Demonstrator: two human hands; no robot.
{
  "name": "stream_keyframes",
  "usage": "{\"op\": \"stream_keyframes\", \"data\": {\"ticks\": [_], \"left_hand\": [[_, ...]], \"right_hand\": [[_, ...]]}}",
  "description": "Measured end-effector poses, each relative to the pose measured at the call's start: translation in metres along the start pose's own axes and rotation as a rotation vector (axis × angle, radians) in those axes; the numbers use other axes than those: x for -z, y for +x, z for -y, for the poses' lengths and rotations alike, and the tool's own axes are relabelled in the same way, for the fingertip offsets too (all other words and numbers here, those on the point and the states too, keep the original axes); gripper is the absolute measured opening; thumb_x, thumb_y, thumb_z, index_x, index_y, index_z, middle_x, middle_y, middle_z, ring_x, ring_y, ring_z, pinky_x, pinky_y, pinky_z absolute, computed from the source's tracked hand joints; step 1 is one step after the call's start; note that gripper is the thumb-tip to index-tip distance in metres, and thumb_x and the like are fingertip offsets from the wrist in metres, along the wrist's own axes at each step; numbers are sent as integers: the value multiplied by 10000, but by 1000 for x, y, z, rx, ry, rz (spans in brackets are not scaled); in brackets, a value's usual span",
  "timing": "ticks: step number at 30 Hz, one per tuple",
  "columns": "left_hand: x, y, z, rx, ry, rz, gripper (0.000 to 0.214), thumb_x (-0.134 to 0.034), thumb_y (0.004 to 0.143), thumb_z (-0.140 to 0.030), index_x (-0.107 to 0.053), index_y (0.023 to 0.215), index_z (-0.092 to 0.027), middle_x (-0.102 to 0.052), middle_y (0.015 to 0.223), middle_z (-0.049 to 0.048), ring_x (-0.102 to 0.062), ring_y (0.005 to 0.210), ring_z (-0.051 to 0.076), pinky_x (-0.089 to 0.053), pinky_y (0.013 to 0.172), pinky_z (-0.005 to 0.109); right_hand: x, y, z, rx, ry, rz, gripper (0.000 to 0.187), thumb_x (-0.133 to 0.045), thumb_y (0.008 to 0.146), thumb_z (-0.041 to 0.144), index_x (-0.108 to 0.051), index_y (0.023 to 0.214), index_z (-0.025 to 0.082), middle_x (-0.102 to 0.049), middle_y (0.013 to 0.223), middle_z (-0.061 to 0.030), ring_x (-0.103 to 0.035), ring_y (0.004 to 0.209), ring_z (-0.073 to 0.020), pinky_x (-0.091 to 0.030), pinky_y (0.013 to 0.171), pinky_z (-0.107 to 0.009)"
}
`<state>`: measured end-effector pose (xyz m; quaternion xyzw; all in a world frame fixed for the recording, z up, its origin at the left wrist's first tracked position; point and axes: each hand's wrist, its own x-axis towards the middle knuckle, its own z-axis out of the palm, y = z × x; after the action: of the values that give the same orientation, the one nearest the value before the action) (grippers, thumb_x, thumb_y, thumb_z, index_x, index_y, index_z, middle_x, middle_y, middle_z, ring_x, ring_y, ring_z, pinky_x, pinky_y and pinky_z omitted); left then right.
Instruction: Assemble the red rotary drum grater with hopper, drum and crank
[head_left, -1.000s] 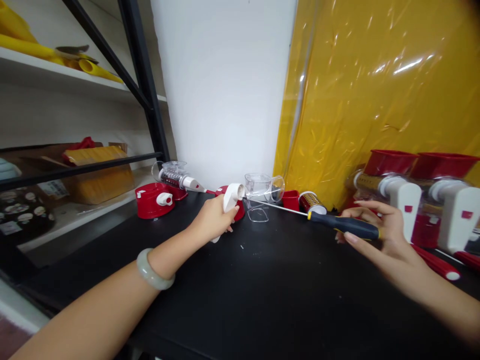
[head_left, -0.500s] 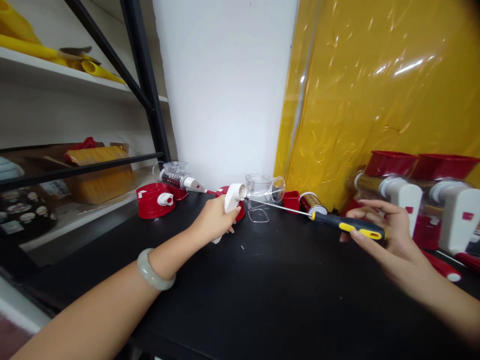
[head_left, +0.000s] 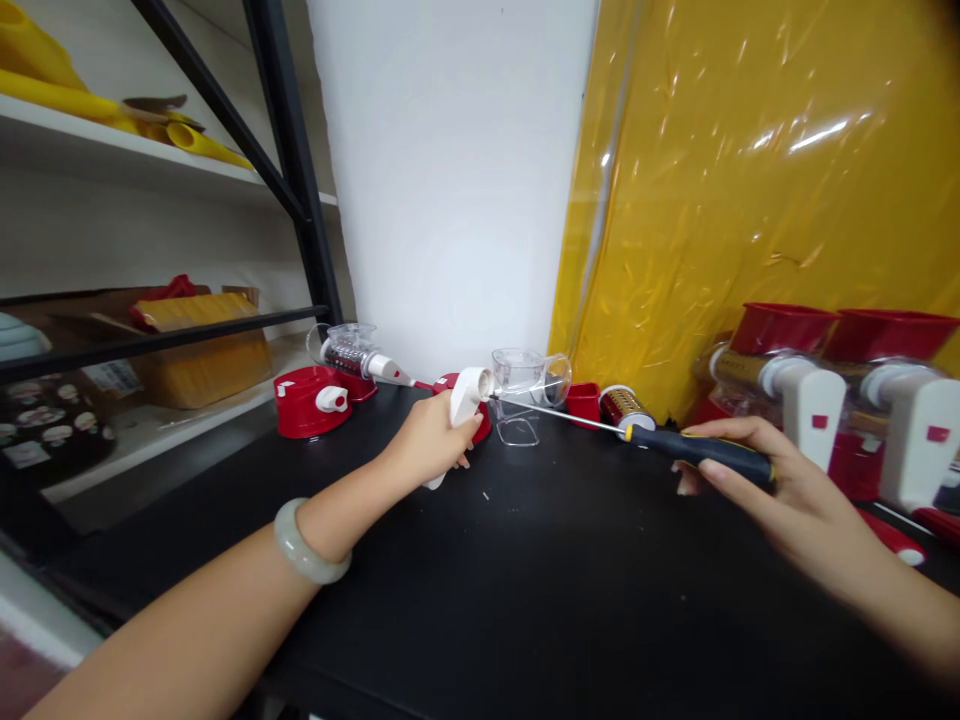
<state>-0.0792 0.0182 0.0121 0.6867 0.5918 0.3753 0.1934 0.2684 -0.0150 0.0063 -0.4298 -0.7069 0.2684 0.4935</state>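
My left hand is closed around a white plastic crank handle, its round socket facing right. In my right hand is a screwdriver with a dark blue and yellow grip, held between thumb and fingers. The long metal shaft runs left, and its tip meets the white socket; how deep it reaches inside I cannot tell. Just behind the handle stand a red part, partly covered by my left hand, and a clear plastic housing.
On the black table, a red base and a drum grater stand at left. A red hopper and a loose grater drum lie behind the shaft. Assembled graters stand at right, beside the yellow curtain. Shelves rise at left.
The screwdriver grip has turned about its axis, so its yellow inlay no longer shows. My right fingers have shifted around it. My left hand and the white crank handle stay put.
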Motion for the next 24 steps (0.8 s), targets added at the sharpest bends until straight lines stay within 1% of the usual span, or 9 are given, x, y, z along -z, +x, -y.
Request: {"op": "stream_keyframes", "data": {"ticks": [1,3,6,9,13,16,18,21,24], "left_hand": [[0,0,0,-2,4,7,222,-553,870,-400,-532,921,-185,-679,657,14,-676,475,181,-519,449,254],[-2,-2,-1,-13,15,24,212,-543,872,-390,-539,919,-183,-681,656,14,-677,477,178,-522,454,251],[-3,-4,-2,-28,27,41,209,-537,871,-377,-544,941,-180,-685,656,13,-678,479,173,-522,455,244],[-2,-5,-4,-38,33,34,224,-538,871,-378,-549,963,-175,-686,656,15,-679,482,170,-522,455,239],[-1,-6,-9,-39,40,8,219,-548,865,-378,-553,928,-168,-682,650,23,-678,484,166,-521,456,234],[-1,-8,-10,-35,45,16,205,-550,862,-360,-546,932,-168,-682,663,25,-676,477,166,-514,445,231],[-2,-9,-10,-30,37,26,195,-549,862,-349,-539,939,-170,-681,671,22,-676,477,167,-511,438,231],[-4,-9,-9,-10,7,39,188,-551,864,-348,-529,927,-173,-678,677,17,-676,478,166,-511,434,230],[-6,-8,-8,29,-45,70,181,-559,862,-346,-521,901,-174,-678,685,13,-665,463,157,-497,413,224]], "right_hand": [[1,0,1,-31,16,-1,342,-646,848,488,-545,1064,243,-694,765,-31,-673,747,-188,-531,770,-313],[1,1,2,-85,145,1,347,-621,852,524,-560,1012,221,-707,755,-49,-669,670,-182,-538,699,-303],[-1,3,-2,-156,365,-36,378,-616,847,536,-565,1030,209,-701,697,-55,-628,538,-163,-511,554,-269],[-7,5,-7,-225,497,-81,378,-635,841,509,-590,1054,199,-680,630,-44,-575,469,-132,-467,485,-228],[-14,5,-7,-271,587,-127,360,-664,818,496,-625,1008,194,-653,586,-29,-525,429,-107,-447,457,-208],[-15,4,-3,-283,591,-150,350,-668,808,492,-629,988,195,-633,552,-27,-497,398,-100,-426,435,-200],[-15,3,0,-274,580,-143,335,-656,815,492,-617,984,204,-627,544,-26,-490,391,-102,-425,437,-204],[-13,4,5,-234,587,-127,321,-622,834,502,-564,1040,264,-619,540,-9,-510,415,-129,-443,461,-231],[-10,6,9,-184,646,-94,365,-598,820,534,-495,1095,317,-638,592,-9,-578,518,-183,-484,517,-288]]}}
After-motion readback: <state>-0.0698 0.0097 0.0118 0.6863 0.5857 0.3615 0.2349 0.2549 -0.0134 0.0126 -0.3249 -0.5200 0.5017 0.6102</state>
